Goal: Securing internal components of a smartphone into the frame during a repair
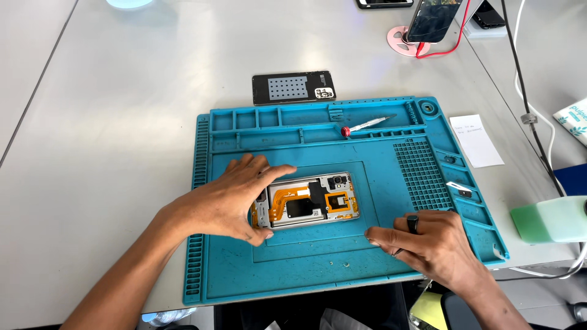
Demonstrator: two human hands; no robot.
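The left hand (229, 201) lies palm-down over the left end of the opened phone (309, 200), fingers spread and clasping its edges. The phone sits at the middle of the blue mat (342, 269) on the desk (110, 122). The right hand (428, 241), right of the phone, rests flat on the mat, fingers loosely curled around nothing, one ring showing. One screwdriver (367, 125) lies in the mat's top tray. One back cover (293, 87) lies just beyond the mat.
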